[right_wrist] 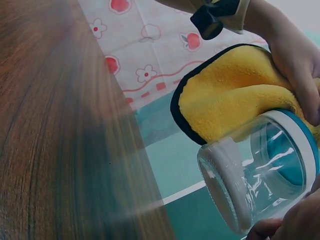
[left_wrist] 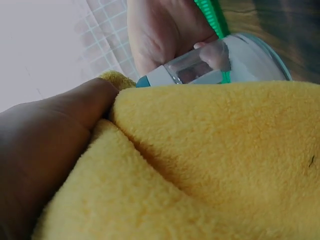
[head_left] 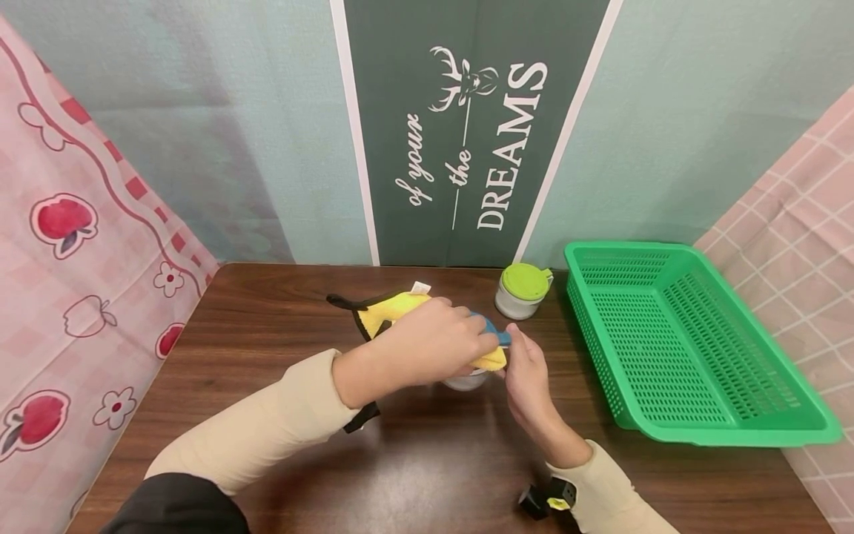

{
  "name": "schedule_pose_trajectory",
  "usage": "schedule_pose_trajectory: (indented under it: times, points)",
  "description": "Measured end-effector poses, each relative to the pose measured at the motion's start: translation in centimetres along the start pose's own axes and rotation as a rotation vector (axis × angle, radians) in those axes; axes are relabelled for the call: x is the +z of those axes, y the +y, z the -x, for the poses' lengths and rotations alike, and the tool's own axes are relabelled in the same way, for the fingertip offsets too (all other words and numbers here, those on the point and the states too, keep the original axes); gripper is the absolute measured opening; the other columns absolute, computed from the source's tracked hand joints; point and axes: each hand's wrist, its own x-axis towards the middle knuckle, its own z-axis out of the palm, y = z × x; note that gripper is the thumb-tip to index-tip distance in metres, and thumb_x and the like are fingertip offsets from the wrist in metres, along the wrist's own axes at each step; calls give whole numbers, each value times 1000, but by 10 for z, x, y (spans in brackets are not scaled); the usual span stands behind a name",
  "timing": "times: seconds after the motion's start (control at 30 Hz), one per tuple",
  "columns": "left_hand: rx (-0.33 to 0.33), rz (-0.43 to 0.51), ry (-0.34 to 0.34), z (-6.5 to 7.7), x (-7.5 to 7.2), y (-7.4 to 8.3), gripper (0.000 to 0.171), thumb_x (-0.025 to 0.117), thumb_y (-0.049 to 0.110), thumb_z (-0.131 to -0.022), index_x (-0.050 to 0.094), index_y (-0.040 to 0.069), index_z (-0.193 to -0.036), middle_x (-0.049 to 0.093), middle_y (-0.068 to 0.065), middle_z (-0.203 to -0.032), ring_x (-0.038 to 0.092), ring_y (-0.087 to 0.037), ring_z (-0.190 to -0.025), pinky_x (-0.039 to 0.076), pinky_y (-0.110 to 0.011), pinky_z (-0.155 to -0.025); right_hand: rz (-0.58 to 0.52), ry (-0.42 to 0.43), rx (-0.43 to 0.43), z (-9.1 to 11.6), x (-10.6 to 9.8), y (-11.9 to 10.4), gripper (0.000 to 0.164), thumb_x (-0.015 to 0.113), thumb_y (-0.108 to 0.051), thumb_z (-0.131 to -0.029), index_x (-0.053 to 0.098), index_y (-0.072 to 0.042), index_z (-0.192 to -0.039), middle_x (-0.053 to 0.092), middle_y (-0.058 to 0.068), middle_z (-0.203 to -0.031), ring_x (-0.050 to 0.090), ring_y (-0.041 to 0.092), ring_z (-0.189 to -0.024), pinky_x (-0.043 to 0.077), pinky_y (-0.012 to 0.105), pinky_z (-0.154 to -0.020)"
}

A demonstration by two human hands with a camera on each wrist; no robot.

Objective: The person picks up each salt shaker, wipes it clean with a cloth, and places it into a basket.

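Note:
My left hand (head_left: 434,337) grips a yellow plush cloth (right_wrist: 225,77) with dark edging, its fingers pressing it over the blue lid (head_left: 503,338) of a clear glass jar (right_wrist: 250,170). White contents gather toward the jar's base, and a white collar lies under the lid. On the other side, my right hand (head_left: 527,374) holds the jar near its lid, thumb at the lid's edge. In the right wrist view the jar is tilted, with its base away from the cloth. From the left wrist view, folds of cloth cover much of the jar.
A second jar (head_left: 514,304) with a lime-green lid (head_left: 524,281) stands at the back of the brown wooden table (head_left: 267,311). To the right sits a green perforated basket (head_left: 734,436). Patterned cloth sheets hang around the table's left, back and right sides.

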Motion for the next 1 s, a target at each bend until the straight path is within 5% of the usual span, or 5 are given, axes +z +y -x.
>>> schedule_pose_trajectory:
  times: [0.33,0.63,1.0]
  points:
    - [-12,-29,-52,-6,1,-6,13,76,29,-86,72,26,-97,65,6,-81,61,-14,-70,47,-28,-59,23,-18,-19,-1,-2,2,47,35,-20,-111,48,-15,-66,46,-4,-67,38,9,-59,29,21,-55]
    - [-42,-7,-126,-13,4,-15,12,73,28,-90,73,27,-102,67,4,-83,63,-15,-72,48,-29,-60,36,-13,-11,0,-1,2,44,38,-23,-111,51,-14,-70,47,-4,-67,40,11,-59,31,23,-56]
    - [-64,5,-134,-15,14,-31,11,73,26,-91,73,26,-102,68,2,-84,64,-17,-71,48,-29,-58,62,-22,37,2,0,-1,45,37,-22,-111,45,-9,-69,42,-1,-64,40,12,-59,33,23,-56]
